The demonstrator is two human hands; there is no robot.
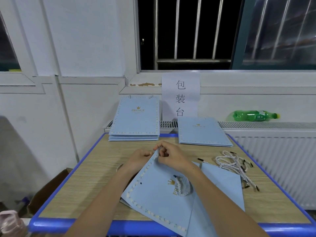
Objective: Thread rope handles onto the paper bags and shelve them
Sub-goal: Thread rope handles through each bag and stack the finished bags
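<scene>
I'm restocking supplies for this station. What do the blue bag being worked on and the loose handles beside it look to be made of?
Blue bag: seems matte coated paper or thin card; it lies flat, creases sharply, and carries a gold crown print.
Loose handles: look like twisted white cord, cotton or synthetic I cannot tell, with dark tips, probably plastic.

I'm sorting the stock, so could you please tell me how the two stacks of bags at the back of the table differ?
The left stack is taller, several bags thick; the right stack is thin. The left stack leans up, the right stack lies flatter. Both are light blue with a gold crown logo.
</scene>
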